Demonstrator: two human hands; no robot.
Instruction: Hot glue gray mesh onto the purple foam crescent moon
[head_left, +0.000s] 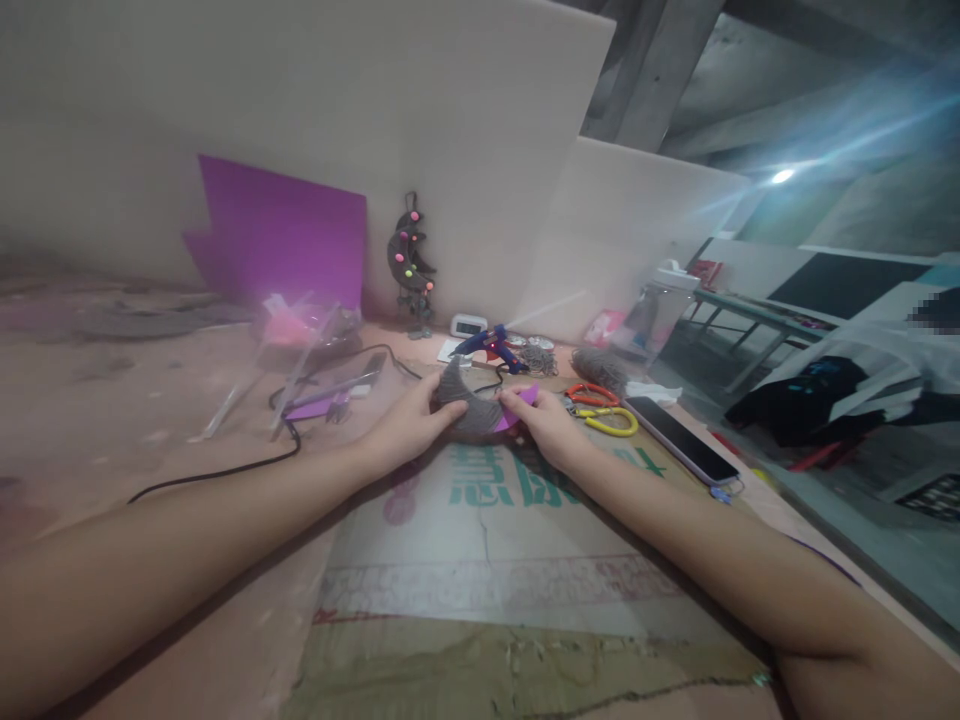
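Observation:
Both hands hold a purple crescent moon (474, 412) wrapped mostly in grey yarn, just above a cardboard sheet. My left hand (422, 415) is closed on its yarn-covered left side, thumb on the front. With fingers pinched, my right hand (541, 420) grips the other end, where bare purple (520, 405) shows. Right behind the crescent, a blue glue gun (491, 345) stands with a small red light on it. Pliers with orange handles (592, 396) and yellow handles (613, 421) lie beside my right hand.
Cardboard (480, 580) covers the table's middle. A phone (682, 440) lies right; grey yarn (598, 370) and a clear jug (664, 310) stand behind. A finished-looking crescent with pompoms (405, 255) hangs against the white board. Purple sheets (292, 235), glue sticks (247, 385) and a black cord (217, 468) are left.

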